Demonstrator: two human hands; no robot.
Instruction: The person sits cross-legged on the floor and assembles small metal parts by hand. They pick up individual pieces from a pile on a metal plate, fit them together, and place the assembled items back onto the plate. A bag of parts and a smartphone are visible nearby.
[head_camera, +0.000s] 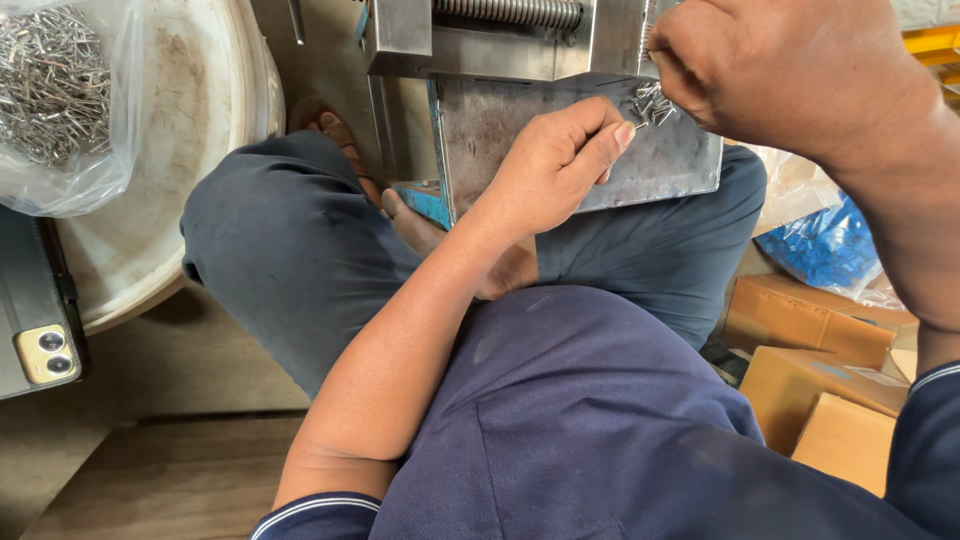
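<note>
seated, knees up. left hand (548, 165) curled, thumb and forefinger pinching one small metal pin (641, 125) at its tip. right hand (790, 70) closed over a small heap of pins (652, 102) lying on the metal plate (660, 165) of a bench machine (480, 40). clear bag of pins (55, 90) sits in a white tub (190, 120) at left; phone (45, 352) below it, cardboard boxes (820, 385) at right.
</note>
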